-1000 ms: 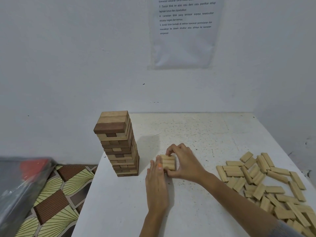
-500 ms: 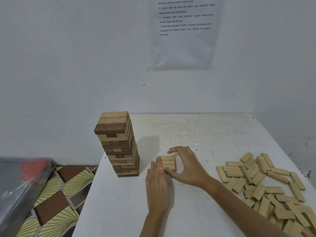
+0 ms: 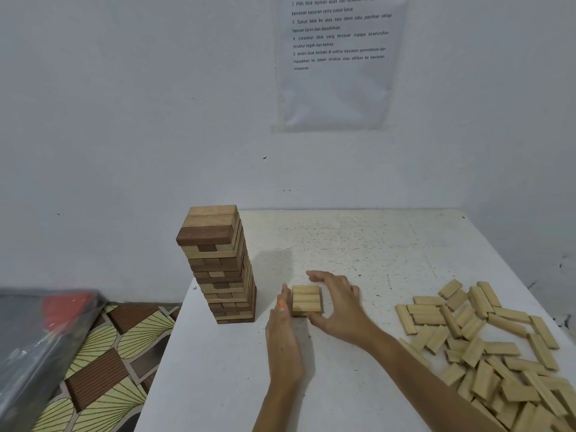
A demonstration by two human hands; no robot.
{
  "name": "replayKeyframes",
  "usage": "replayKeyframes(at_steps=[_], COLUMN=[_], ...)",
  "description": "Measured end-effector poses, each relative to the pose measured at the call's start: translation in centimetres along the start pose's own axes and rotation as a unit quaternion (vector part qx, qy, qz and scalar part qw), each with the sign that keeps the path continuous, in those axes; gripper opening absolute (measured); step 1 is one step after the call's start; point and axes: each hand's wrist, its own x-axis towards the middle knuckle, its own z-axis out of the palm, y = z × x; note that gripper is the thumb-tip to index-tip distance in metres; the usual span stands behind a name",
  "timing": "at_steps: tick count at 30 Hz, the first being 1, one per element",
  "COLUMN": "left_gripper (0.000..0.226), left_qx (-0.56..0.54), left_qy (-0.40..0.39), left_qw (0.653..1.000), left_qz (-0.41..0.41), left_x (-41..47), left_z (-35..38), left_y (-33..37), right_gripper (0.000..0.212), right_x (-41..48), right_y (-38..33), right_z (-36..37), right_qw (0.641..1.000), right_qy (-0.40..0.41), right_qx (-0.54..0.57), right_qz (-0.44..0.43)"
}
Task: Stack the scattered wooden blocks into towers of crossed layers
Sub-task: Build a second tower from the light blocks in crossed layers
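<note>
A short stack of pale wooden blocks stands in the middle of the white table, its top layer three blocks side by side. My left hand lies flat with straight fingers against the stack's left side. My right hand arches open around the stack's right and far sides, thumb near the front corner, fingers spread and apparently just off the wood. A tall finished tower of dark and light blocks stands to the left. Several loose pale blocks lie scattered at the right.
The tall tower stands close to the table's left edge. Left of the table lie a patterned floor mat and a grey plastic-wrapped item. A printed sheet hangs on the white wall behind.
My right hand has let go of the short stack's top: its fingers lifted and spread open to the right. My left hand stays against the stack's left side.
</note>
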Motion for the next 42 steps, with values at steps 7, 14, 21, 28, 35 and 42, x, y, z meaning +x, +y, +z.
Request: replayKeyframes(at_steps=[7,14,21,28,35,42], left_gripper=[0.06,0.053,0.053,0.053,0.046,0.039], left_qx=[-0.032,-0.027,0.043,0.172,0.166,0.238], left_qy=[0.006,-0.008,-0.016,-0.021,-0.026,-0.014], left_qw=[0.999,0.999,0.998,0.985,0.986,0.971], left_qz=[-0.029,-0.029,-0.049,-0.008,-0.016,0.029], left_x=[0.4,0.2,0.2,0.2,0.4,0.8], left_z=[-0.1,0.0,-0.4,0.0,-0.1,-0.3], left_y=[-1.0,-0.1,-0.5,-1.3,-1.4,-3.1], right_gripper=[0.064,0.061,0.067,0.085,0.056,0.067], right_x=[0.2,0.1,-1.0,-3.5,-3.5,-3.4], right_y=[0.0,-0.2,-0.8,-1.3,-0.5,-1.1], right_z=[-0.4,-0.4,-0.2,2.9,4.7,4.5], right_qw=[1.0,1.0,0.999,0.986,0.962,0.957], right_qy=[-0.002,-0.004,0.041,-0.007,0.052,0.048], right_qx=[0.011,0.017,0.003,-0.12,-0.251,-0.265], right_qz=[-0.008,-0.009,0.033,0.112,0.088,0.111])
